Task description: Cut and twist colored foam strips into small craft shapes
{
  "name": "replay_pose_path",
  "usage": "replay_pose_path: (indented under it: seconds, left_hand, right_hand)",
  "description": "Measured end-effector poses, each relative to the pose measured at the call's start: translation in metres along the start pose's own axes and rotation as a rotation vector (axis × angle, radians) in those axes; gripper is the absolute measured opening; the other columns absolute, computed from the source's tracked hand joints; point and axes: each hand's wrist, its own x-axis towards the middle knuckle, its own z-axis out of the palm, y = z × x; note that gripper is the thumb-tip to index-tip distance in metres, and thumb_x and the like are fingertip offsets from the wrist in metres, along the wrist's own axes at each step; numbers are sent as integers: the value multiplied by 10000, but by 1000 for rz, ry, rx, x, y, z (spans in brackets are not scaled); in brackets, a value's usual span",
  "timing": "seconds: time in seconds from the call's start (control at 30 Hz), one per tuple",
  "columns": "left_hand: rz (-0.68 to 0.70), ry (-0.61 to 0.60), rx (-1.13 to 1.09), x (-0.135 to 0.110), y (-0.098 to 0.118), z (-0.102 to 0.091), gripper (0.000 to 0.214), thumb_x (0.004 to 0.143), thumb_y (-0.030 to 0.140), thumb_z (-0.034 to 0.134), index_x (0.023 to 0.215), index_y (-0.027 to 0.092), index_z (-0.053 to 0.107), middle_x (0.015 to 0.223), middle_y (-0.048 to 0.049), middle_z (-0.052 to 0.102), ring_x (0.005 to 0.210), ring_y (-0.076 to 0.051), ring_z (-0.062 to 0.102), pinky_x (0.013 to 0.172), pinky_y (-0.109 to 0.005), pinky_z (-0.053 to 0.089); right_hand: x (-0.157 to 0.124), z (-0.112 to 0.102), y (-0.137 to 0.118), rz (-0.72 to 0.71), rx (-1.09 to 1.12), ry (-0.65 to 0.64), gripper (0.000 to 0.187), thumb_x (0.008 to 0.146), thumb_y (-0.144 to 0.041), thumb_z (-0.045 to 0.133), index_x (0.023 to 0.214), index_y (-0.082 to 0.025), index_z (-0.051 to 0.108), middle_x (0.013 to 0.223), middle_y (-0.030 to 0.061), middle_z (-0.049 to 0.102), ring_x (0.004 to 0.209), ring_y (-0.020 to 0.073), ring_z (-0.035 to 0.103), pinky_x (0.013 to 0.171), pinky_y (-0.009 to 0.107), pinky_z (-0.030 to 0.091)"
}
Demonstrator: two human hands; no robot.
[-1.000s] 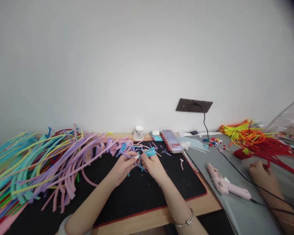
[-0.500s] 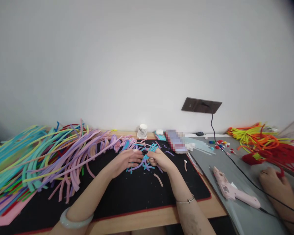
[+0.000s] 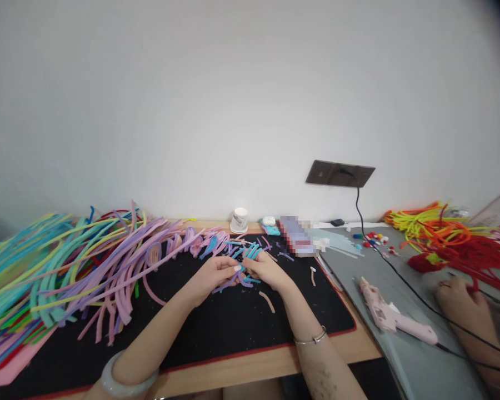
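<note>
Both my hands meet over the middle of a black mat (image 3: 216, 328). My left hand (image 3: 210, 275) and my right hand (image 3: 266, 269) are closed, fingertips pinching a small bundle of blue and purple pipe cleaners (image 3: 242, 266). Short cut pieces lie around them, including a pink piece (image 3: 269, 301) just in front of my right hand. A big heap of long pastel pipe cleaners (image 3: 79, 261) spreads over the left side of the mat.
A pink glue gun (image 3: 389, 318) with a black cord lies on a grey sheet (image 3: 404, 355) to the right. Another person's hand (image 3: 460, 303) rests by red, orange and yellow pipe cleaners (image 3: 445, 236). A white cup (image 3: 239, 220) stands by the wall.
My hands dropped closer to the mat while still working the blue and purple bundle. A pink piece now lies on the mat near my right hand. The camera view shifted slightly.
</note>
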Motion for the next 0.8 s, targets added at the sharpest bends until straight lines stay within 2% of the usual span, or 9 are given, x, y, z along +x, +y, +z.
replay_pose_path:
  seconds: [0.17, 0.3, 0.43, 0.6, 0.7, 0.8]
  left_hand:
    - [65, 104, -6, 5, -3, 3, 264, 669, 399, 734, 713, 146, 669, 684, -52, 675, 606, -144, 599, 654, -263, 473]
    - [107, 169, 3, 7, -3, 5, 252, 651, 386, 748, 717, 156, 670, 672, -38, 676, 619, -148, 616, 681, -274, 498]
    - [77, 131, -53, 7, -5, 4, 259, 693, 406, 715, 778, 164, 680, 736, -47, 691, 690, -166, 646, 746, -304, 509]
    - [4, 106, -153, 5, -5, 4, 312, 703, 440, 705, 841, 162, 675, 769, -54, 686, 740, -183, 658, 777, -328, 512]
    - [20, 81, -170, 4, -3, 6, 263, 676, 379, 743, 783, 164, 636, 736, -31, 664, 696, -159, 643, 727, -298, 510]
    - [61, 67, -98, 3, -3, 6, 239, 693, 350, 728, 707, 166, 576, 618, 2, 612, 581, -120, 589, 607, -240, 476]
  right_hand:
    - [6, 4, 8, -131, -124, 127, 331, 825, -361, 533, 582, -175, 407, 490, -61, 381, 438, 62, 309, 448, 205, 251]
    - [9, 6, 12, -138, -131, 192, 282, 835, -369, 519, 644, -175, 445, 508, -47, 443, 426, 69, 355, 440, 202, 280]
    - [9, 7, 13, -137, -104, 189, 227, 855, -358, 480, 715, -183, 446, 536, -50, 476, 392, 66, 368, 411, 198, 284]
    - [9, 8, 11, -156, -133, 214, 184, 834, -304, 508, 710, -187, 439, 521, -63, 448, 413, 74, 386, 429, 197, 307]
    - [9, 10, 10, -170, -141, 239, 157, 815, -274, 523, 707, -185, 452, 522, -65, 439, 424, 74, 377, 439, 199, 307]
    - [9, 10, 9, -200, -89, 251, 142, 805, -268, 527, 717, -188, 448, 539, -69, 428, 425, 72, 373, 439, 199, 316]
